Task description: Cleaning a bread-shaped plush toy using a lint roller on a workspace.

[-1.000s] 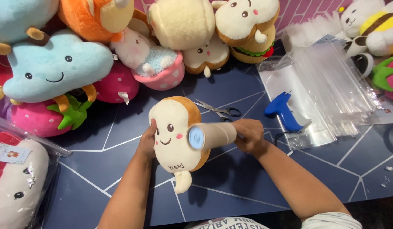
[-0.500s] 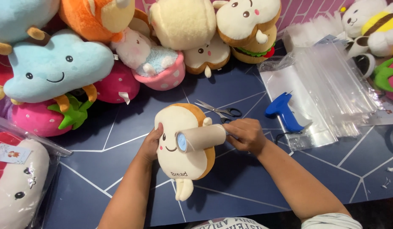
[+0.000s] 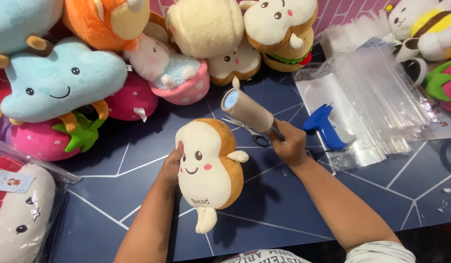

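A bread-slice plush toy (image 3: 209, 165) with a smiling face stands upright on the dark blue table (image 3: 284, 214). My left hand (image 3: 171, 167) holds it by its left side. My right hand (image 3: 290, 144) grips the handle of a lint roller (image 3: 246, 109), whose cylinder is lifted off the toy and points up and left, just above the toy's top right corner. Small scissors (image 3: 250, 131) lie on the table under the roller.
A blue tagging gun (image 3: 323, 126) lies on a stack of clear plastic bags (image 3: 376, 102) at right. Several plush toys (image 3: 65, 83) crowd the back and left edge. A bagged plush (image 3: 18, 214) sits at lower left. More plush toys (image 3: 430, 29) lie far right.
The lint roller was lying across the toy's face; my right hand has lifted it up and to the right, clear of the toy. The toy's face now shows fully.
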